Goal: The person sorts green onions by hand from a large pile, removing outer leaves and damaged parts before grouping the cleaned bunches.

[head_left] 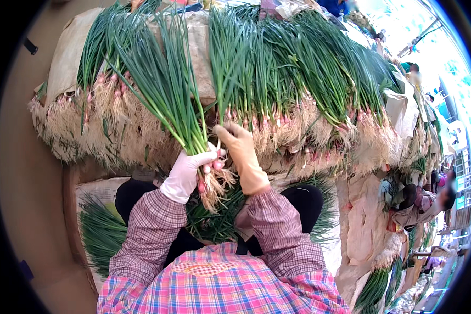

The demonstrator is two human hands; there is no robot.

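Note:
A bunch of spring onions (167, 99) with long green leaves, pink bulbs and pale roots slants up and to the left from my left hand (187, 172). That hand wears a white glove, and its fingers are wrapped round the stems just above the bulbs. Beside it, my right hand (242, 157) in a yellow-tan glove pinches a single spring onion (222, 99) by its lower stem, the leaves pointing up. Its fingertips sit close to the bulbs of the bunch, and they partly hide the lower end of this stem.
Ahead, a covered bench (68, 68) carries rows of spring onions (298, 68), their roots hanging over the near edge. More green leaves (102, 235) lie on paper by my knees. To the right, a person (424, 204) sits near further bundles (374, 288).

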